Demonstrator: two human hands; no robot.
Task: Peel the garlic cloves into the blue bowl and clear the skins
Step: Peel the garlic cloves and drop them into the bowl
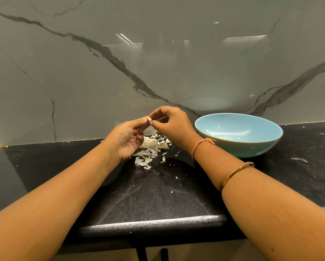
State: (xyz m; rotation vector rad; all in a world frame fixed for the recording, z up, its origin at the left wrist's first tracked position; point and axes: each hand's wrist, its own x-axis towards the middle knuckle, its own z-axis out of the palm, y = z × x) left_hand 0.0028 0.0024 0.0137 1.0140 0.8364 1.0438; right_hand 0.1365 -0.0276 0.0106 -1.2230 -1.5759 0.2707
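Over the black counter (157, 194), both hands pinch a garlic clove (149, 119).

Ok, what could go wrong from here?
1. The clove, pinched between the left hand and right hand, sits above the skin pile, not the bowl; a slip could bury it among skins.
2. Small flakes lie scattered across the counter, so clearing may miss some.

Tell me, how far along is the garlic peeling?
Partly done: a pile of skins lies on the counter and something yellow sits in the blue bowl, likely peeled cloves. In hand: the left hand and right hand pinch one clove. Left: drop it in, then clear the skins; whether more cloves hide in the pile is unclear.
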